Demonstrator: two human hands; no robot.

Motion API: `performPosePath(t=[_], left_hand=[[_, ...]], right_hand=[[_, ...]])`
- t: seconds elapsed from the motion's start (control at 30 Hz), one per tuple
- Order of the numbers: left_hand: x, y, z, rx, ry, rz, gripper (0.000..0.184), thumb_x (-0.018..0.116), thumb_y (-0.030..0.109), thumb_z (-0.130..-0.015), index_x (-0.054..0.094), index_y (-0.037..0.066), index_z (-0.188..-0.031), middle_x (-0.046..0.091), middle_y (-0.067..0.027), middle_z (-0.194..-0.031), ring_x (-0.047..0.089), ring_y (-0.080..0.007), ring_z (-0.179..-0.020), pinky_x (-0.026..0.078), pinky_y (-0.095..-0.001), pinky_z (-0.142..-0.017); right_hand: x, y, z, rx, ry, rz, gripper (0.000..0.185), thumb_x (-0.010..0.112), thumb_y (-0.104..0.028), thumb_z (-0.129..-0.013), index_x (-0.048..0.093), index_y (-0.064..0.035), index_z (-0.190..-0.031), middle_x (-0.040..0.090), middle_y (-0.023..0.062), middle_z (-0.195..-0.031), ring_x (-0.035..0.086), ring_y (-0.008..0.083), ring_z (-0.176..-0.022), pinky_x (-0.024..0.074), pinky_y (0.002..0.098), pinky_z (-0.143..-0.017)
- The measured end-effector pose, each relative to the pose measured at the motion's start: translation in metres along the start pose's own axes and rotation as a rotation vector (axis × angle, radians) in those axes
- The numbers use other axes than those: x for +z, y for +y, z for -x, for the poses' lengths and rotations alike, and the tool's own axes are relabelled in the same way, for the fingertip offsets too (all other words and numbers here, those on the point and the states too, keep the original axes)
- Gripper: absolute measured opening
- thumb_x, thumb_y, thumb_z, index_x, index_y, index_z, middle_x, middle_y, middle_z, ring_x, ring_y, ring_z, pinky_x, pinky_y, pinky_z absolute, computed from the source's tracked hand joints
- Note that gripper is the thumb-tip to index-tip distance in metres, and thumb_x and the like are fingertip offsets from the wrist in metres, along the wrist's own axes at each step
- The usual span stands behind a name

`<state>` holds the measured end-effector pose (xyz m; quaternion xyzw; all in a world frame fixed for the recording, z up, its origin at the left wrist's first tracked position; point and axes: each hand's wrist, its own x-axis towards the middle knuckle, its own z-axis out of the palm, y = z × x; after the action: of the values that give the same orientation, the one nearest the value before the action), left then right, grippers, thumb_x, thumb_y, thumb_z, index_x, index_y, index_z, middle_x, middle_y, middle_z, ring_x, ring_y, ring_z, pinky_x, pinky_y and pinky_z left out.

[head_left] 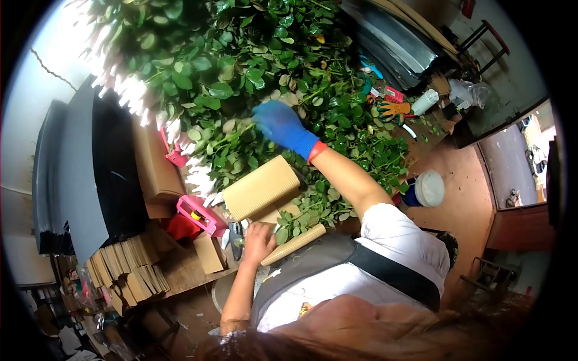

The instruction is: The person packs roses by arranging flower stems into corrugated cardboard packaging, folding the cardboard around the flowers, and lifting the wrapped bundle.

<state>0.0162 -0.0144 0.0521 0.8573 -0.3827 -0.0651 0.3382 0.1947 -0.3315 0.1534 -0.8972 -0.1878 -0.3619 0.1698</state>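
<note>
My right hand [282, 125], in a blue glove with a red cuff, reaches into a big heap of leafy rose stems [241, 78]. It is blurred, and its fingers are hard to make out; a leafy stem runs left from beside it. My left hand [259, 242] is bare, its fingers curled at the left end of a corrugated cardboard sheet [295, 245] close to my body. A few leafy stems [310, 215] lie between that edge and the sheet's raised far flap [260, 188]. White-wrapped ends [129, 96] line the heap's left side.
Left of my left hand are a black-handled tool [235, 240], a pink tape dispenser [201, 215] and stacked cardboard pieces [129, 271]. Tall dark sheets [78, 174] stand farther left. An orange glove [394, 110] and a white bottle [425, 102] are at upper right; a bucket [428, 188] stands below.
</note>
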Motion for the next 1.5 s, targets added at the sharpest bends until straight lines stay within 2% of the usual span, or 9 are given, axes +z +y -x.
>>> performPosePath(t=[0.23,0.4,0.63,0.73,0.87,1.07,1.2,1.3,1.5], left_hand=[[0.001,-0.002,0.001,0.027,-0.053,0.168,0.025,0.068,0.008,-0.083,0.070,0.005,-0.107,0.064,-0.0136,-0.101,0.060,-0.0365,-0.099,0.050,-0.0430,-0.087],[0.024,-0.026,0.007,-0.146,-0.107,0.302,0.041,0.070,0.007,-0.090,0.057,0.006,-0.129,0.066,-0.0148,-0.118,0.063,-0.0283,-0.106,0.052,-0.0400,-0.091],[0.026,-0.023,0.008,-0.274,0.034,0.573,0.069,0.083,0.005,-0.079,0.054,0.009,-0.141,0.067,-0.0129,-0.123,0.064,-0.0210,-0.115,0.050,-0.0334,-0.099],[0.028,-0.025,0.013,-0.383,-0.023,0.675,0.055,0.081,0.005,-0.081,0.063,0.008,-0.133,0.063,-0.0115,-0.127,0.063,-0.0202,-0.115,0.052,-0.0313,-0.095],[0.018,-0.004,0.001,-0.326,0.089,0.622,0.044,0.075,0.008,-0.087,0.065,0.008,-0.131,0.062,-0.0105,-0.121,0.064,-0.0216,-0.108,0.052,-0.0313,-0.090],[0.023,-0.002,0.002,-0.302,0.109,0.485,0.028,0.069,0.010,-0.093,0.072,0.010,-0.121,0.061,-0.0104,-0.108,0.063,-0.0219,-0.098,0.052,-0.0312,-0.085],[0.019,-0.002,-0.002,-0.212,0.138,0.283,0.025,0.069,0.013,-0.093,0.074,0.010,-0.117,0.064,-0.0117,-0.101,0.064,-0.0287,-0.098,0.051,-0.0371,-0.087],[0.023,-0.005,-0.003,-0.175,0.151,0.131,0.022,0.070,0.014,-0.091,0.075,0.010,-0.112,0.068,-0.0118,-0.107,0.062,-0.0320,-0.103,0.049,-0.0405,-0.092],[0.024,-0.009,-0.006,-0.282,0.121,0.319,0.023,0.069,0.011,-0.090,0.071,0.005,-0.112,0.070,-0.0142,-0.112,0.067,-0.0318,-0.102,0.052,-0.0389,-0.089]], right_hand=[[-0.132,-0.043,0.024,-0.064,-0.120,-0.045,0.026,0.073,-0.021,-0.089,0.074,-0.0164,-0.114,0.073,0.0054,-0.115,0.069,0.0243,-0.102,0.0517,0.0371,-0.084],[-0.164,-0.017,0.130,0.288,-0.735,-0.456,0.025,0.063,-0.029,-0.098,0.072,-0.0167,-0.117,0.072,0.0088,-0.115,0.068,0.0296,-0.102,0.0540,0.0419,-0.091],[-0.126,-0.034,0.188,0.457,-1.305,0.177,0.025,0.063,-0.024,-0.092,0.071,-0.0197,-0.115,0.073,0.0098,-0.104,0.069,0.0300,-0.102,0.0537,0.0445,-0.088],[-0.116,-0.028,0.138,0.329,-1.238,0.335,0.026,0.062,-0.022,-0.091,0.070,-0.0190,-0.116,0.072,0.0112,-0.108,0.069,0.0301,-0.100,0.0531,0.0451,-0.089],[-0.054,0.016,0.071,0.209,-0.364,0.290,0.024,0.062,-0.021,-0.088,0.071,-0.0176,-0.110,0.068,0.0068,-0.107,0.065,0.0262,-0.102,0.0481,0.0418,-0.094],[0.033,0.091,0.045,0.266,-0.555,0.551,0.015,0.062,-0.024,-0.088,0.069,-0.0143,-0.098,0.064,0.0075,-0.105,0.061,0.0265,-0.103,0.0463,0.0403,-0.091],[-0.071,0.059,0.007,0.153,0.014,0.259,0.019,0.068,-0.022,-0.086,0.069,-0.0125,-0.103,0.065,0.0083,-0.112,0.062,0.0307,-0.104,0.0479,0.0459,-0.094],[-0.087,0.071,0.039,0.225,-0.362,0.093,0.024,0.071,-0.019,-0.084,0.070,-0.0146,-0.108,0.067,0.0080,-0.114,0.063,0.0313,-0.103,0.0496,0.0448,-0.095],[-0.188,-0.005,0.059,-0.043,-0.118,0.169,0.032,0.072,-0.014,-0.081,0.069,-0.0195,-0.112,0.067,0.0050,-0.102,0.064,0.0280,-0.096,0.0525,0.0419,-0.084]])
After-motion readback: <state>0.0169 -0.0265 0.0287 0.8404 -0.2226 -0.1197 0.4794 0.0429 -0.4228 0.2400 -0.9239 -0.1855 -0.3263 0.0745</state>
